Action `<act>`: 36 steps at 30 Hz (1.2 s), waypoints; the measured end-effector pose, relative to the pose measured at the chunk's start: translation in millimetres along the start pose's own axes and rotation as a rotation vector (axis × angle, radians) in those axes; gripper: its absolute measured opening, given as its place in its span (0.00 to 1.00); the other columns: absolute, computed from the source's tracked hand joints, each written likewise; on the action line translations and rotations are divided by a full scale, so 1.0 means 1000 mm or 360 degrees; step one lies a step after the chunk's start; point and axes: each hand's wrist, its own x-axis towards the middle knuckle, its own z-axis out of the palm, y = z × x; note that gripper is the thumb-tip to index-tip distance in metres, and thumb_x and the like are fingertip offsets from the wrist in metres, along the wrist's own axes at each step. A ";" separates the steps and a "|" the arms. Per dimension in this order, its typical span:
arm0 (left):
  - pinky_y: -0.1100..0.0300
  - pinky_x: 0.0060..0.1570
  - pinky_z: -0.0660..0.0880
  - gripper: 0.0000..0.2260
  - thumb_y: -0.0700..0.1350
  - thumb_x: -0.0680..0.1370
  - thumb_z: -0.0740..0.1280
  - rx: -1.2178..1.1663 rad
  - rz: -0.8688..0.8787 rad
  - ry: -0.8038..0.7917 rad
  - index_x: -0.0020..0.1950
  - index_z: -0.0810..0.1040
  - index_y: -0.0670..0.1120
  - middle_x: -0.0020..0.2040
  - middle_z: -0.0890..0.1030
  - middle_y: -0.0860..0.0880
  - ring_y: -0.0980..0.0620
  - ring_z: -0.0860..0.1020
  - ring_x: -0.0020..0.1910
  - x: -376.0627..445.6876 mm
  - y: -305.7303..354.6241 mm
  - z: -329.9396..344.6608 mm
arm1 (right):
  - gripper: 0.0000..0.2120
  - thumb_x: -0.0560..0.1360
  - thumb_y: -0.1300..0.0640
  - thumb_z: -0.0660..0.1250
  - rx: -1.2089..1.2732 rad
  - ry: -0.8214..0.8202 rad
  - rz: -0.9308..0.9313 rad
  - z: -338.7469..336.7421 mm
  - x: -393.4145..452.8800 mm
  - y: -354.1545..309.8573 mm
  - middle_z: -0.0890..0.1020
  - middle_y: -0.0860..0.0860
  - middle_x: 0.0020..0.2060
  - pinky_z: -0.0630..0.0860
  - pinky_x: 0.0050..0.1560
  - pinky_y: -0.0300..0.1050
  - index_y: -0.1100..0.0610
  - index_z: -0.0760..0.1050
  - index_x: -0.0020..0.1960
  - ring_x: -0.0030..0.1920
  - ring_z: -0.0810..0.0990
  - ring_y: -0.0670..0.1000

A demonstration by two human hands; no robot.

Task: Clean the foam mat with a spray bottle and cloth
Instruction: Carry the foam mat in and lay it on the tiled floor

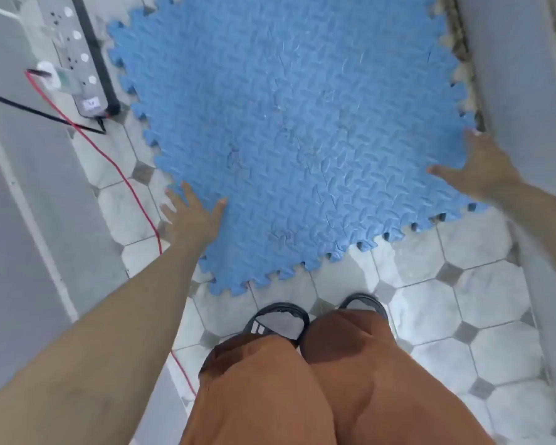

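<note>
Evidently the mat (289,123) is being steadied at centre frame: left hand (191,216) and right hand (472,175) are laid flat, fingers spread, nothing gripped.

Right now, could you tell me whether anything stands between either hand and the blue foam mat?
Nothing visible does. The left hand lies with spread fingers at the left edge of the foam mat, and the right hand reaches its right edge beside the wall. The red cable and power strip lie off to the left on the tiled floor.
</note>
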 end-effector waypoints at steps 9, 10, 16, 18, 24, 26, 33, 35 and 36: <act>0.48 0.69 0.60 0.51 0.67 0.69 0.68 -0.0582 -0.0380 0.0094 0.78 0.39 0.51 0.72 0.59 0.34 0.37 0.62 0.71 0.002 -0.008 0.016 | 0.59 0.55 0.24 0.64 0.0250 0.0206 0.0176 0.027 0.008 0.016 0.63 0.58 0.74 0.61 0.74 0.56 0.55 0.55 0.76 0.74 0.62 0.60; 0.46 0.69 0.60 0.53 0.68 0.67 0.70 -0.0621 -0.0429 0.0105 0.78 0.39 0.51 0.73 0.58 0.34 0.36 0.62 0.71 0.002 -0.010 0.011 | 0.59 0.53 0.24 0.65 0.0316 0.0216 0.0210 0.023 0.009 0.014 0.65 0.57 0.73 0.63 0.72 0.56 0.54 0.56 0.76 0.73 0.65 0.60; 0.46 0.65 0.65 0.46 0.63 0.65 0.75 -0.0768 -0.0402 0.0130 0.74 0.56 0.48 0.69 0.62 0.39 0.38 0.69 0.66 -0.022 -0.023 -0.052 | 0.58 0.55 0.23 0.71 0.0403 -0.0043 0.0518 -0.016 -0.019 0.004 0.73 0.60 0.69 0.70 0.66 0.56 0.57 0.64 0.73 0.67 0.72 0.61; 0.49 0.64 0.66 0.42 0.63 0.65 0.75 -0.0739 -0.0344 0.0117 0.70 0.60 0.48 0.68 0.63 0.41 0.40 0.70 0.65 -0.037 -0.029 -0.080 | 0.53 0.54 0.22 0.70 0.0495 -0.0120 0.0612 -0.035 -0.045 0.000 0.77 0.59 0.62 0.76 0.57 0.52 0.57 0.73 0.67 0.60 0.77 0.60; 0.51 0.57 0.68 0.35 0.63 0.67 0.74 -0.0671 -0.0233 0.0108 0.66 0.63 0.48 0.66 0.63 0.42 0.43 0.72 0.56 -0.093 -0.029 -0.161 | 0.49 0.58 0.27 0.72 0.0689 0.0031 0.0657 -0.088 -0.142 -0.025 0.79 0.59 0.61 0.74 0.58 0.53 0.61 0.72 0.65 0.61 0.78 0.61; 0.50 0.58 0.68 0.36 0.63 0.67 0.73 -0.0576 -0.0181 0.0076 0.67 0.63 0.48 0.67 0.64 0.43 0.42 0.72 0.61 -0.112 -0.028 -0.191 | 0.41 0.68 0.34 0.71 0.0604 0.0027 0.0691 -0.115 -0.177 -0.036 0.76 0.60 0.65 0.71 0.61 0.54 0.61 0.68 0.69 0.64 0.75 0.63; 0.49 0.64 0.68 0.40 0.65 0.65 0.74 -0.0385 -0.0029 -0.0063 0.71 0.66 0.49 0.69 0.69 0.44 0.45 0.70 0.67 -0.161 -0.032 -0.289 | 0.34 0.72 0.31 0.62 0.0328 0.0046 0.0566 -0.197 -0.285 -0.055 0.75 0.58 0.63 0.73 0.57 0.58 0.45 0.60 0.72 0.61 0.76 0.64; 0.49 0.63 0.69 0.39 0.65 0.65 0.73 -0.0277 0.0012 -0.0098 0.71 0.66 0.49 0.69 0.69 0.43 0.44 0.70 0.67 -0.175 -0.029 -0.311 | 0.33 0.74 0.33 0.62 0.0311 0.0003 0.0578 -0.211 -0.317 -0.058 0.73 0.59 0.64 0.73 0.57 0.57 0.45 0.61 0.74 0.61 0.76 0.63; 0.48 0.63 0.69 0.39 0.65 0.66 0.73 -0.0222 0.0038 -0.0109 0.71 0.66 0.50 0.69 0.69 0.43 0.43 0.70 0.67 -0.183 -0.026 -0.321 | 0.33 0.74 0.34 0.62 0.0331 0.0000 0.0599 -0.216 -0.333 -0.057 0.73 0.59 0.65 0.73 0.57 0.57 0.45 0.62 0.75 0.62 0.76 0.63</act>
